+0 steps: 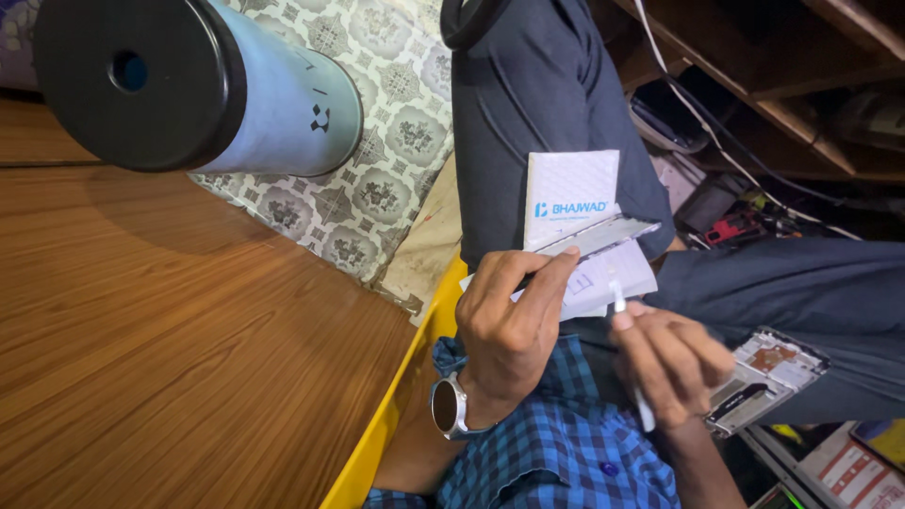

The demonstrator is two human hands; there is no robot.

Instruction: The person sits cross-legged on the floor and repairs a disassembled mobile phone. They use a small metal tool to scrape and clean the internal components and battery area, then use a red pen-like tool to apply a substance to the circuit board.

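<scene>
My left hand point(509, 325), with a round wristwatch point(445, 405) on the wrist, grips a thin flat grey panel point(613, 233) together with a white packet point(570, 188) and a white paper slip point(613, 283). My right hand point(671, 363) holds a slim white pen-like tool point(619, 300), its tip touching the paper just under the panel. Both hands hover over my lap in dark trousers point(547, 104). An opened phone body point(768, 377) with bare inner parts lies on my right thigh, just right of my right hand.
A wooden tabletop point(170, 320) with a yellow edge point(396, 415) fills the left. A light blue cylinder with a black end cap point(189, 85) lies above it on a patterned cloth point(377, 123). Wooden shelves, cables point(698, 113) and small tools point(740, 226) crowd the upper right.
</scene>
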